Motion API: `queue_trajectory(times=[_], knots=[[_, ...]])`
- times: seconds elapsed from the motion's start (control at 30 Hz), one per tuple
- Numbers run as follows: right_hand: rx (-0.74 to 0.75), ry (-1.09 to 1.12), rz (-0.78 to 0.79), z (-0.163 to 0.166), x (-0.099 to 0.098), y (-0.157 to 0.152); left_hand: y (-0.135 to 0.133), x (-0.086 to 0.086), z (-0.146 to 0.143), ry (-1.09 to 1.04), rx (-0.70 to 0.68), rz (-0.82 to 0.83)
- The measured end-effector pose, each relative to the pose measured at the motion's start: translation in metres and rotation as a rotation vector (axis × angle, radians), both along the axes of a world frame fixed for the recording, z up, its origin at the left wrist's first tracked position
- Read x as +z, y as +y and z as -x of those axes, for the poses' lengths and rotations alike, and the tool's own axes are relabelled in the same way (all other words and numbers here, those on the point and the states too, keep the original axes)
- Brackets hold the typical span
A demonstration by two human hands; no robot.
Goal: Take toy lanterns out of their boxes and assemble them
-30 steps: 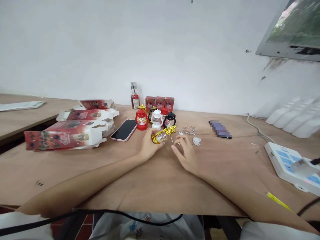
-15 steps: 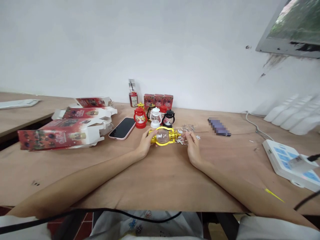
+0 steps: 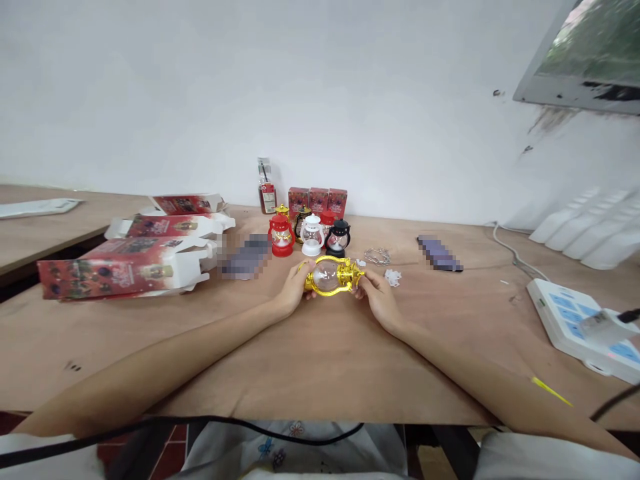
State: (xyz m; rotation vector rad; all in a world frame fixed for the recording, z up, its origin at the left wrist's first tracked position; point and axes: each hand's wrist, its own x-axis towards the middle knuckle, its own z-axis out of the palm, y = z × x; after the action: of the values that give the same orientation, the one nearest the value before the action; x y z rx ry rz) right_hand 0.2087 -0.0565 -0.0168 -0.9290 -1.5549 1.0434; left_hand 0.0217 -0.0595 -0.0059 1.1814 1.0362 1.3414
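A gold toy lantern with a clear globe lies on its side in the air just over the table. My left hand is closed round its base at the left end. At the other end, my right hand has its fingers closed on the lantern's top cap. Just beyond my right hand lie small white pieces and a bundle of thin silvery wire parts. Behind the gold lantern stand a red lantern, a white lantern and a black lantern, with more lanterns partly hidden behind them.
Flattened red printed cartons lie at the left, beside a blurred phone. Small red boxes and a bottle stand against the wall. Rightward are a second blurred phone and a white power strip with cables.
My right hand has moved slightly left, away from the white pieces, and now grips the lantern's cap. My left hand keeps its hold on the base.
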Motion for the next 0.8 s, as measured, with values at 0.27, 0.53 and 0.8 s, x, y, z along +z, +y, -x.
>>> queue_trajectory(times=[0.27,0.53,0.8], knots=[[-0.049,0.019,-0.085,-0.001,0.005,-0.008,0.0,0.0,-0.001,0.041,0.1,-0.003],[-0.061,0.187,-0.053,-0.008,0.011,0.0,0.004,-0.002,0.002,-0.077,0.093,0.032],[0.268,0.108,0.11,-0.023,0.014,0.011,0.007,-0.001,0.001,-0.132,0.124,0.064]])
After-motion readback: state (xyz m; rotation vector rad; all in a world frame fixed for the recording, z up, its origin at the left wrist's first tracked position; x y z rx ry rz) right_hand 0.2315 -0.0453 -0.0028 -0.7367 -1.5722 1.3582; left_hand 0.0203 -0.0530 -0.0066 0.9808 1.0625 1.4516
